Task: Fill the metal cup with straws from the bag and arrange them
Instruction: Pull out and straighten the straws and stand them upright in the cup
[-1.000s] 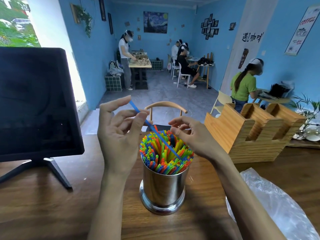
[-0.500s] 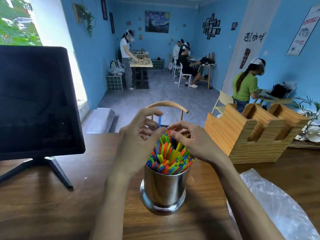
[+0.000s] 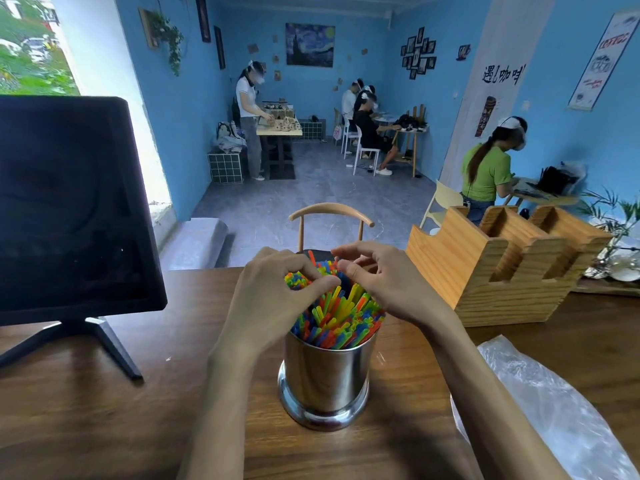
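Since the earlier frames the blue straw that the left hand point(image 3: 273, 299) held up high has gone down among the others, and both hands now sit low over the bundle. Left thumb and fingers are curled onto the tops of the multicoloured plastic straws point(image 3: 341, 318); whether they pinch one I cannot tell. The right hand point(image 3: 388, 285) hovers at the far side, fingers loosely bent, holding nothing visible. These straws stand packed in the shiny cylindrical metal cup point(image 3: 325, 379) on the brown wooden tabletop point(image 3: 104, 427), with a clear plastic bag point(image 3: 540, 410) lying to its right.
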`<control>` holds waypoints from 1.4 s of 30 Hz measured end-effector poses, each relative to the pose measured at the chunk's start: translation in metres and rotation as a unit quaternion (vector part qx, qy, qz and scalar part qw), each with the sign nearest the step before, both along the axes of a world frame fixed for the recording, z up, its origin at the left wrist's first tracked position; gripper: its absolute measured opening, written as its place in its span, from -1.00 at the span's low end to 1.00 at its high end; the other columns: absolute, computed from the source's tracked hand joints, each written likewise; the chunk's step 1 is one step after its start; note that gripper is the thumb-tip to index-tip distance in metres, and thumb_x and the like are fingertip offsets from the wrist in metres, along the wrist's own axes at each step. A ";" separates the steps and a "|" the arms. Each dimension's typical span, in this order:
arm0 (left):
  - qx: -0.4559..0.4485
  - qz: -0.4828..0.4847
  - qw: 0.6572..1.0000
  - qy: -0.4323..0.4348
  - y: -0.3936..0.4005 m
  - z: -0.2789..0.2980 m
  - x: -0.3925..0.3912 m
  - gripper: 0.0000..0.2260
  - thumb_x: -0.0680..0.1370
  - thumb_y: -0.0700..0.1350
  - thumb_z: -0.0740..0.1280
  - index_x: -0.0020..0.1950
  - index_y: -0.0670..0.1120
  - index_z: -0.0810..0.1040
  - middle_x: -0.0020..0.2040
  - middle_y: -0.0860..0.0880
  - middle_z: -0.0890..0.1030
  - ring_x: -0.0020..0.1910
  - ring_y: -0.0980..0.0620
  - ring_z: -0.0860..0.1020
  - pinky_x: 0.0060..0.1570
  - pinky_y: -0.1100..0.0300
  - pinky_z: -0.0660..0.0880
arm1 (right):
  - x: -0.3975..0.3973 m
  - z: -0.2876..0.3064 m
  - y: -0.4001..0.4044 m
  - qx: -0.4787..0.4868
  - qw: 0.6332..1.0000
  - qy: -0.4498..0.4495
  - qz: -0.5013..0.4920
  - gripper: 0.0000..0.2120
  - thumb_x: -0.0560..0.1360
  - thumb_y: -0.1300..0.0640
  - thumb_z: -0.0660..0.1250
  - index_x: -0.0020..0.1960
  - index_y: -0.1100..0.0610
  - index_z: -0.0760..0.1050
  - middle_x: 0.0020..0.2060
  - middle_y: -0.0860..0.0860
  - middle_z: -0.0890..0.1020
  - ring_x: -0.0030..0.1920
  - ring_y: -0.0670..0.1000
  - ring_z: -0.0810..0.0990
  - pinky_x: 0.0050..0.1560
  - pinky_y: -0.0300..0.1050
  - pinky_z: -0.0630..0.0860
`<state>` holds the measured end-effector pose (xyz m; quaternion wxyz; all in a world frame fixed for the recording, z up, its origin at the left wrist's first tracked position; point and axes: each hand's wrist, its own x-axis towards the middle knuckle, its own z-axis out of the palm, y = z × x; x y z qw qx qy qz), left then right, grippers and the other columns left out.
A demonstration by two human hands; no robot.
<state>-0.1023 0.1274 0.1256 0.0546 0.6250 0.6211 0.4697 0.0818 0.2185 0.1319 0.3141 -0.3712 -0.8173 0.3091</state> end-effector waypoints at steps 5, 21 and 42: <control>0.012 -0.003 1.000 -0.015 0.000 0.000 -0.003 -0.64 0.44 0.36 0.31 -0.32 0.12 0.67 -0.26 0.18 0.62 -0.09 0.15 0.51 -0.12 0.16 0.45 | -0.006 -0.003 0.006 -0.001 0.999 -0.019 -0.029 -0.84 0.62 0.01 0.36 0.17 -0.07 0.64 0.04 -0.14 0.66 0.04 -0.14 0.62 -0.05 -0.24 0.53; 0.007 0.015 0.999 -0.046 0.002 -0.001 -0.002 -0.68 0.50 0.29 0.31 -0.25 0.11 0.65 -0.27 0.18 0.62 -0.16 0.17 0.59 -0.14 0.08 0.58 | -0.004 0.006 0.003 -0.076 0.995 0.059 -0.022 -0.91 0.54 0.11 0.47 0.03 0.01 0.70 -0.13 -0.08 0.72 -0.06 -0.12 0.69 -0.10 -0.27 0.54; 0.107 -0.027 0.985 -0.135 -0.009 0.014 0.021 -0.79 0.48 -0.13 0.54 0.01 0.13 0.63 -0.09 0.22 0.70 -0.03 0.24 0.68 0.06 0.17 0.61 | -0.008 0.019 -0.026 -0.014 0.968 0.249 0.013 -0.82 0.46 0.21 0.55 0.01 0.04 0.62 -0.03 0.02 0.71 -0.14 0.08 0.73 -0.03 0.07 0.69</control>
